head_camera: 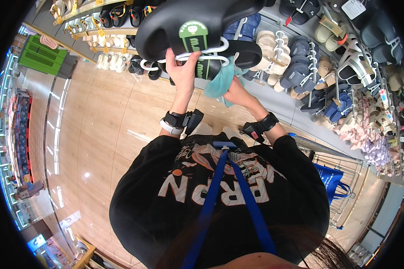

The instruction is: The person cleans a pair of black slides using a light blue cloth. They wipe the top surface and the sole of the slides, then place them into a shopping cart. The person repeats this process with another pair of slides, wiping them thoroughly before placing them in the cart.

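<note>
My left hand (182, 75) pinches a white plastic hanger (224, 43) between thumb and fingers. From that hanger hangs a pair of black slippers; the large upper slipper (155, 38) bears a green label (194, 33) with writing. Below it, the other black slipper (250, 53) is partly covered by my fingers and the cloth. In my right hand (238, 92) is a teal cloth (220, 84), bunched against the lower slipper near the hanger's right end. Most of the right fingers are hidden behind the cloth.
Hooks with navy slippers (296, 69) and beige slippers (267, 40) line the wall at right. Shelves of sandals (112, 42) stand at upper left. A wire shopping cart (348, 198) holding a blue bag (328, 180) is at my right. Tiled floor (94, 111) stretches left; a person (30, 190) is far off.
</note>
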`<action>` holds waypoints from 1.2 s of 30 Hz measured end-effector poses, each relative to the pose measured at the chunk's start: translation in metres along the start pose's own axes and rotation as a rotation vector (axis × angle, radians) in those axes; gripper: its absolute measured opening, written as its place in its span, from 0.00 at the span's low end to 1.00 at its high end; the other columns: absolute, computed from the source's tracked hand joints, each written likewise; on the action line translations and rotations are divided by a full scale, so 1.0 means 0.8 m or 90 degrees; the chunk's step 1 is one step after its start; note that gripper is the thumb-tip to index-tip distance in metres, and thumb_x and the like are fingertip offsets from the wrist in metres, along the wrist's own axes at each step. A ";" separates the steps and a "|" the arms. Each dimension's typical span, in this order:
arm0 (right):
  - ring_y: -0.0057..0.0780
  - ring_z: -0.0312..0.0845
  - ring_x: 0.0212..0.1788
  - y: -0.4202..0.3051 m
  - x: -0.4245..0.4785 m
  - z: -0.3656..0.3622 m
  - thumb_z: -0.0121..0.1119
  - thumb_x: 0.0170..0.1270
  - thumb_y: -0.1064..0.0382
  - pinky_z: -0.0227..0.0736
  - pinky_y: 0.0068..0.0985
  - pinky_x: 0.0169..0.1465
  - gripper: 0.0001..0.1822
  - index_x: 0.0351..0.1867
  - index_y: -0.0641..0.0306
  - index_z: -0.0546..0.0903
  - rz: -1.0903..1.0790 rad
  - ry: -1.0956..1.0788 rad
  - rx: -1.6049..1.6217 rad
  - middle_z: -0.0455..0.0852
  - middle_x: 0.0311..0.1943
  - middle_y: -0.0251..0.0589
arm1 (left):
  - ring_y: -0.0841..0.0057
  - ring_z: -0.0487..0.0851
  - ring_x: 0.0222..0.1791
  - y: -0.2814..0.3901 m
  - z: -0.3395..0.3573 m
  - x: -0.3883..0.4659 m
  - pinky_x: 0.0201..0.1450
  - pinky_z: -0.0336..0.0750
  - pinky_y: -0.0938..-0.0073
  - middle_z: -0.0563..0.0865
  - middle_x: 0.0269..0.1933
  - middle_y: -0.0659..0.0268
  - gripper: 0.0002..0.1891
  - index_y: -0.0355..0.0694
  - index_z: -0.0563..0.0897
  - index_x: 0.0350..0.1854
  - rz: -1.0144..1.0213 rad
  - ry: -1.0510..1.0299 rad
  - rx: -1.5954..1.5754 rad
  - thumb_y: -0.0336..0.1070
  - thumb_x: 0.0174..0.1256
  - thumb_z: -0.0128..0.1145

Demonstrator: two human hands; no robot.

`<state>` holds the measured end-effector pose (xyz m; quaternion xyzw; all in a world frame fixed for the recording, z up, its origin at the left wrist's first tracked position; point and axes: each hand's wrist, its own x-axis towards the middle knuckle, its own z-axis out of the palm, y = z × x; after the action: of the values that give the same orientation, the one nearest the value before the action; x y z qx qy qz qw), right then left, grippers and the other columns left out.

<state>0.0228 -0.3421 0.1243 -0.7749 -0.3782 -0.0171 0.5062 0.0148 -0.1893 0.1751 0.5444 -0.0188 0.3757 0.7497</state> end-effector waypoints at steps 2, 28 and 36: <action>0.47 0.74 0.42 0.013 0.002 0.000 0.59 0.46 0.72 0.69 0.35 0.48 0.10 0.34 0.66 0.78 0.005 -0.009 -0.007 0.80 0.36 0.47 | 0.87 0.77 0.33 0.001 0.003 -0.005 0.36 0.71 0.85 0.80 0.35 0.70 0.17 0.37 0.74 0.40 -0.013 -0.014 0.029 0.24 0.48 0.67; 0.26 0.75 0.48 0.086 -0.063 -0.149 0.51 0.64 0.55 0.70 0.24 0.51 0.21 0.53 0.68 0.73 0.242 0.507 0.266 0.78 0.48 0.40 | 0.88 0.78 0.31 -0.008 -0.023 0.007 0.33 0.72 0.86 0.84 0.34 0.67 0.12 0.36 0.76 0.38 -0.110 0.136 0.048 0.32 0.55 0.65; 0.49 0.73 0.50 0.052 -0.001 -0.086 0.64 0.46 0.64 0.67 0.34 0.53 0.21 0.45 0.67 0.78 0.102 0.116 -0.263 0.79 0.46 0.52 | 0.90 0.76 0.25 -0.008 -0.006 -0.008 0.24 0.68 0.88 0.82 0.30 0.70 0.11 0.37 0.75 0.36 -0.211 0.036 0.002 0.31 0.56 0.65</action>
<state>0.0721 -0.4056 0.1254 -0.8847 -0.2570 -0.1238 0.3687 0.0122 -0.1894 0.1652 0.5306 0.0932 0.2622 0.8006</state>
